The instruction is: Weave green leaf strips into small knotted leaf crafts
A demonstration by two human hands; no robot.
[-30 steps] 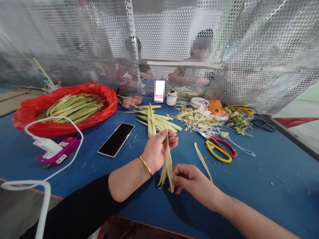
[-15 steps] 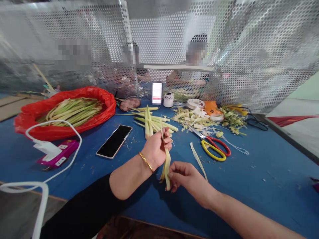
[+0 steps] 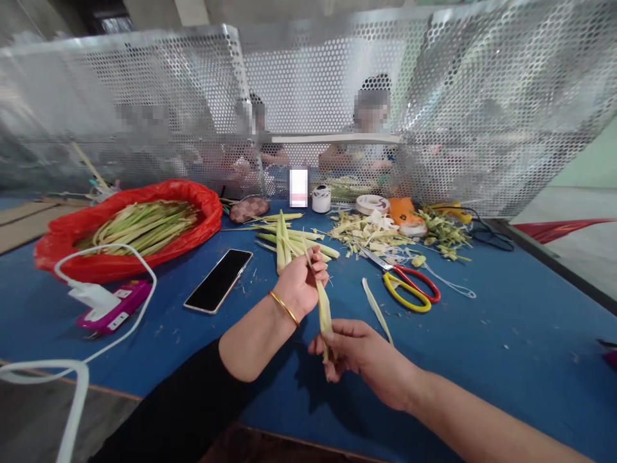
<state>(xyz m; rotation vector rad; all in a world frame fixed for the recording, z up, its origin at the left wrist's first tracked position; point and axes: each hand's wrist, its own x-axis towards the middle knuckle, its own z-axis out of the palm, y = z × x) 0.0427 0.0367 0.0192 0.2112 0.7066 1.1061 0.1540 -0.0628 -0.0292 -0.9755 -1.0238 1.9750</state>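
Observation:
A pale green-yellow leaf strip [image 3: 323,307] runs between my two hands above the blue table. My left hand [image 3: 301,283] has its fingers curled around the upper part of the strip. Lower down, my right hand [image 3: 354,350] pinches the strip's near end between thumb and fingers. Just beyond my left hand lie several thick green leaf pieces [image 3: 282,243], partly hidden by it. A single loose strip [image 3: 377,311] rests on the table to the right of my hands. Scissors [image 3: 412,288] with red and yellow handles lie farther right.
On the left, a red plastic bag [image 3: 207,199] holds many long leaves, near a purple power strip [image 3: 118,307] with a white cable. A black phone [image 3: 219,281] lies left of my hands. Leaf scraps [image 3: 369,231] and a tape roll [image 3: 373,204] sit before the perforated metal screen [image 3: 328,77].
My right hand has shifted its grip, its thumb now lying across the strip and its fingers reaching beneath. The left hand still holds the upper part. The camera view has tilted up slightly.

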